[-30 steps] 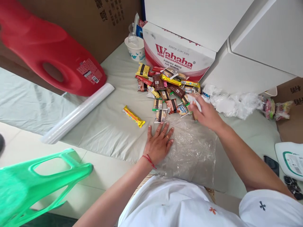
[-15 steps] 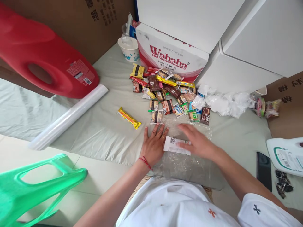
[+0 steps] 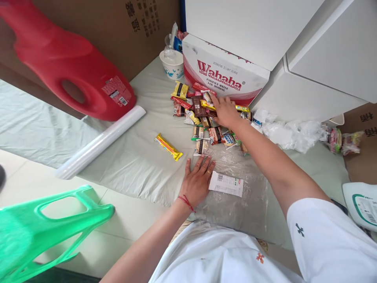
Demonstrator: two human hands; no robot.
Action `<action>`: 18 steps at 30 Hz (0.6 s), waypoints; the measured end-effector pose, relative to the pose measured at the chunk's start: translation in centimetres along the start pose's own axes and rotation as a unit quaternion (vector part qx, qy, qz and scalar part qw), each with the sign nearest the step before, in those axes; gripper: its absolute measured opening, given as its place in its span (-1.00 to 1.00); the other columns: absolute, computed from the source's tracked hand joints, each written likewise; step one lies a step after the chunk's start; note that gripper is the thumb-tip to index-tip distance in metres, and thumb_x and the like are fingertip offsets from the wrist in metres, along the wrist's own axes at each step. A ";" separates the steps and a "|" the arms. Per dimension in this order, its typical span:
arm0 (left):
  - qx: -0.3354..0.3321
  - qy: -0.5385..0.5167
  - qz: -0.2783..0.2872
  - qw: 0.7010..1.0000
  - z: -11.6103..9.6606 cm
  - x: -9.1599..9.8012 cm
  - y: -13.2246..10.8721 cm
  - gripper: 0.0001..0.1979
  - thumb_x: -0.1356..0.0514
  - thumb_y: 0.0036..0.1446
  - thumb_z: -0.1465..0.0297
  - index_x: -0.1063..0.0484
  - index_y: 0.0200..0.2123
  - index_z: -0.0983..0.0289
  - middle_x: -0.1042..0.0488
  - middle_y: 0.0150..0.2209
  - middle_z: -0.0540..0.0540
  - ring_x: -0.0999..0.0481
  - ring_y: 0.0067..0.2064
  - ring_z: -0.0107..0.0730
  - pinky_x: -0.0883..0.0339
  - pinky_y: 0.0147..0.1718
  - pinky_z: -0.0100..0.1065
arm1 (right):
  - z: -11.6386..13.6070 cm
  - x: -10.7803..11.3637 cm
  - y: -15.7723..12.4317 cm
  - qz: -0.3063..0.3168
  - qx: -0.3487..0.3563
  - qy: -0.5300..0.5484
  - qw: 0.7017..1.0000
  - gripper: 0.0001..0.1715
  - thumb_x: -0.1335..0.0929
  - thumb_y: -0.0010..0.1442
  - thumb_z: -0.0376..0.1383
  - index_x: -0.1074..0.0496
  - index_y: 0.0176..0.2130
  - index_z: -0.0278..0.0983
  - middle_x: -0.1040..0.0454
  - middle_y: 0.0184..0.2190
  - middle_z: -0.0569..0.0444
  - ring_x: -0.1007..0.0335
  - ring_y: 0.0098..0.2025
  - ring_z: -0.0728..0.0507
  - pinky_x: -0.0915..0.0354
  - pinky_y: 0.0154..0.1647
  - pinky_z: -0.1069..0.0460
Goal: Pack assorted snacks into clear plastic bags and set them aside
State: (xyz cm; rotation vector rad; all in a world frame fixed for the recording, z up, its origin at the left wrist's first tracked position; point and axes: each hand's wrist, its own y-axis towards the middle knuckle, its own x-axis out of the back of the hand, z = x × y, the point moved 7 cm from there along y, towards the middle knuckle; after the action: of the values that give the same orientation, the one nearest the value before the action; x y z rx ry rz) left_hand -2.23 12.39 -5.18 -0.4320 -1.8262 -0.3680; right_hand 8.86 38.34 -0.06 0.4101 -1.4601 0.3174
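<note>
My left hand lies flat with fingers spread on a sheet of clear plastic film. Beside its fingers, a white wrapped packet rests on the film. My right hand is over the snack pile, its thumb and fingers apart around the middle of the heap. Its fingertips touch or nearly touch a yellow wrapped bar and a brown wrapped snack; the palm hides part of the heap. To the left of the pile, a separate yellow snack bar lies on the cloth.
Behind the pile stands a Wahaba-style white and red carton marked Wahaha. A paper cup, red jug and roll of plastic film are leftward. Crumpled clear bags lie right; a green stool stands lower left.
My right hand has moved from above the white packet forward to the snack pile, leaving the packet on the film. My left hand stays flat. The camera view has shifted slightly.
</note>
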 end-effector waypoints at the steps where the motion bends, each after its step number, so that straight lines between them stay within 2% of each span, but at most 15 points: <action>1: -0.001 -0.002 -0.001 1.000 0.0 0.0 0.0 -0.44 0.06 0.42 0.27 -0.13 0.44 0.12 -0.10 0.47 0.12 0.05 0.52 -0.06 0.36 0.45 0.28 | 0.5 0.1 -1.2 0.008 0.018 -0.018 1.000 -0.12 -0.34 0.31 -0.22 0.02 0.45 -0.43 -0.27 0.23 -0.44 -0.13 0.25 -0.53 -0.14 0.20 -0.40; 4: -0.005 -0.010 -0.003 1.000 0.0 0.0 0.0 -0.45 0.07 0.43 0.26 -0.17 0.43 0.13 -0.11 0.47 0.12 0.02 0.51 -0.08 0.36 0.45 0.27 | 1.2 0.0 -5.7 0.060 0.077 -0.074 0.992 -0.34 -0.19 0.33 -0.44 -0.17 0.37 -0.39 -0.42 0.10 -0.34 -0.24 0.13 -0.43 -0.23 0.10 -0.27; 8: -0.006 -0.016 -0.008 1.000 0.0 0.2 0.0 -0.46 0.06 0.43 0.26 -0.19 0.42 0.14 -0.13 0.46 0.14 -0.02 0.50 -0.06 0.34 0.44 0.28 | -0.4 0.0 -9.6 0.101 0.107 -0.084 0.986 -0.47 -0.18 0.29 -0.47 -0.42 0.18 -0.35 -0.47 0.07 -0.25 -0.27 0.07 -0.36 -0.22 0.08 -0.20; 10: -0.005 -0.018 -0.010 1.000 0.0 0.2 0.0 -0.46 0.06 0.43 0.25 -0.20 0.41 0.14 -0.13 0.46 0.13 -0.03 0.50 -0.06 0.33 0.44 0.29 | -1.7 0.7 -10.0 0.090 0.076 -0.048 0.992 -0.52 -0.23 0.23 -0.46 -0.47 0.09 -0.35 -0.49 0.04 -0.22 -0.31 0.05 -0.35 -0.24 0.07 -0.18; 13: -0.004 -0.020 -0.013 1.000 0.0 0.3 0.0 -0.47 0.06 0.43 0.26 -0.20 0.41 0.13 -0.14 0.46 0.13 -0.05 0.50 -0.06 0.30 0.44 0.28 | -3.9 2.5 -9.2 0.031 -0.003 0.051 0.998 -0.55 -0.29 0.17 -0.39 -0.48 0.05 -0.34 -0.53 -0.04 -0.17 -0.38 -0.02 -0.33 -0.29 0.03 -0.15; 16: -0.005 -0.027 -0.016 1.000 -0.1 0.3 0.0 -0.47 0.07 0.43 0.26 -0.21 0.41 0.15 -0.15 0.45 0.13 -0.05 0.49 -0.07 0.29 0.44 0.28 | -6.2 3.8 -7.9 -0.026 -0.087 0.174 0.981 -0.59 -0.33 0.19 -0.24 -0.48 0.01 -0.32 -0.56 -0.16 -0.06 -0.42 -0.16 -0.27 -0.33 -0.06 -0.12; 18: -0.003 -0.028 -0.018 0.999 -0.1 0.3 -0.1 -0.47 0.08 0.44 0.26 -0.22 0.40 0.15 -0.15 0.46 0.13 -0.05 0.50 -0.08 0.30 0.44 0.28 | -7.2 3.7 -7.0 -0.020 -0.116 0.252 0.960 -0.59 -0.36 0.16 -0.18 -0.47 -0.02 -0.30 -0.55 -0.23 0.01 -0.40 -0.22 -0.22 -0.35 -0.11 -0.09</action>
State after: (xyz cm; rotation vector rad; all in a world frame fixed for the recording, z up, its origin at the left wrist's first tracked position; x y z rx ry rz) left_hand -2.29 12.35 -4.87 -0.4181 -1.8907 -0.3907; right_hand 18.74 35.27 2.63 0.1506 -0.9715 0.1946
